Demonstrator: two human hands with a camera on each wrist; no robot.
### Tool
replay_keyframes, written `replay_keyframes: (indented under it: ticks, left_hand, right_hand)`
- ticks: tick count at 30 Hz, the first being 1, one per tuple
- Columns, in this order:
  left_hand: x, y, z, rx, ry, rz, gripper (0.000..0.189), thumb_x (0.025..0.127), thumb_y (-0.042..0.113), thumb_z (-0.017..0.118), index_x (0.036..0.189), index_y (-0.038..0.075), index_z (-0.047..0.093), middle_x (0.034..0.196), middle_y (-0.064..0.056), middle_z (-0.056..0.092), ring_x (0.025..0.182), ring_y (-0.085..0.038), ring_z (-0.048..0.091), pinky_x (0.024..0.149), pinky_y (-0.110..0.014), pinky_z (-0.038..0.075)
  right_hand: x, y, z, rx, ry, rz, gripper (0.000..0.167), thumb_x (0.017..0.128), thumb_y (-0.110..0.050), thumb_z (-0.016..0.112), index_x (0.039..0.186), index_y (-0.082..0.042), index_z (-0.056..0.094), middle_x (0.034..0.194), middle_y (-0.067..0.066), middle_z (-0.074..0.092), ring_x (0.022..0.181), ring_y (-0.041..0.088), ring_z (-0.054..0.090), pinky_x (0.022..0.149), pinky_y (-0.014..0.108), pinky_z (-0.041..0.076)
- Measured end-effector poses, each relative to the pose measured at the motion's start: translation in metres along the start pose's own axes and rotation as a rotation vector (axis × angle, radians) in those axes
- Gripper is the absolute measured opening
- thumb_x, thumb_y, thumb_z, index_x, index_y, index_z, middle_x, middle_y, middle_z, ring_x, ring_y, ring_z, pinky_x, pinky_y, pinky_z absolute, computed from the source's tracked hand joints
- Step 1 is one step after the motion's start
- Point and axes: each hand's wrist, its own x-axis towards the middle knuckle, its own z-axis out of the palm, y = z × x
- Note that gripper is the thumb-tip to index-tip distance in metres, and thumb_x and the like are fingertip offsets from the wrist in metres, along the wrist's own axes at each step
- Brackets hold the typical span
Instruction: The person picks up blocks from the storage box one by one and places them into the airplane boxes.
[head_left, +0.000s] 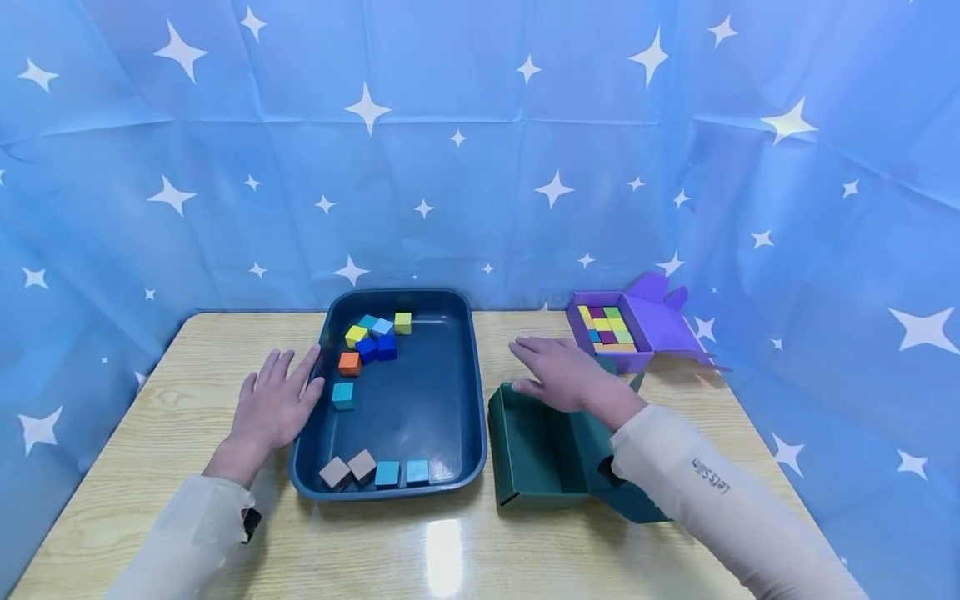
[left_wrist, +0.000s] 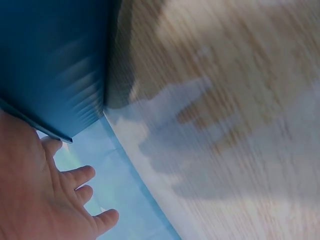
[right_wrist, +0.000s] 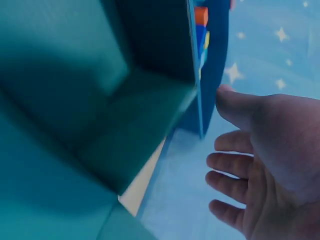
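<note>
My left hand (head_left: 273,400) lies at the left rim of a dark blue tray (head_left: 442,392), fingers spread. In the left wrist view the thumb side of that hand (left_wrist: 30,180) is against the tray's edge and the other fingers are clear of it. Above the back of an opened dark green box (head_left: 525,442) hovers my right hand (head_left: 558,375), holding nothing. Its fingers (right_wrist: 227,162) are extended in the right wrist view. Inside the tray are an orange cube (head_left: 349,363), a teal cube (head_left: 342,396) and several blue, yellow and light blue cubes.
Two tan cubes (head_left: 362,466) and two teal cubes (head_left: 387,474) line the tray's near end. Behind the green box stands an opened purple box (head_left: 637,361) packed with coloured blocks (head_left: 609,325). A starry blue curtain (head_left: 450,200) closes off the table's (head_left: 360,550) back and sides.
</note>
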Motion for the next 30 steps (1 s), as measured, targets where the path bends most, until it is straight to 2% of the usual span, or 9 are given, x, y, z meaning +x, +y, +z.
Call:
replay_keyframes:
  ticks: [10,15,23,30]
  left_hand:
    - [-0.005,-0.012,-0.006,0.036,0.019,-0.002,0.060,0.104,0.044,0.031,0.157,0.019,0.017,0.155,-0.031,0.020,0.144,-0.052,0.010,0.111,-0.075,0.009]
    - [-0.007,-0.016,-0.004,0.020,0.023,-0.007,0.060,0.105,0.045,0.029,0.158,0.020,0.015,0.155,-0.032,0.020,0.145,-0.052,0.009,0.111,-0.075,0.008]
    - [-0.009,-0.015,-0.003,0.020,0.015,-0.018,0.060,0.105,0.044,0.028,0.158,0.020,0.012,0.156,-0.032,0.019,0.145,-0.052,0.008,0.112,-0.074,0.008]
    - [-0.010,-0.014,-0.002,0.016,0.023,-0.016,0.060,0.105,0.044,0.027,0.158,0.020,0.012,0.155,-0.032,0.019,0.144,-0.053,0.008,0.111,-0.074,0.008]
  right_hand:
    - [-0.022,-0.017,0.007,0.002,0.019,-0.021,0.071,0.097,-0.050,0.052,0.151,-0.007,0.035,0.156,0.013,0.038,0.144,0.033,0.036,0.117,0.055,0.030]
    - [-0.030,-0.024,0.014,0.041,-0.011,-0.003,0.076,0.096,-0.055,0.050,0.152,-0.007,0.033,0.157,0.014,0.035,0.145,0.034,0.034,0.117,0.057,0.028]
    - [-0.027,-0.037,0.036,0.082,-0.088,0.058,0.083,0.094,-0.061,0.047,0.154,-0.007,0.027,0.160,0.016,0.027,0.148,0.033,0.028,0.119,0.058,0.022]
    - [-0.023,-0.048,0.050,0.090,-0.091,0.088,0.083,0.095,-0.059,0.048,0.155,-0.008,0.022,0.163,0.014,0.021,0.151,0.033,0.020,0.119,0.063,0.016]
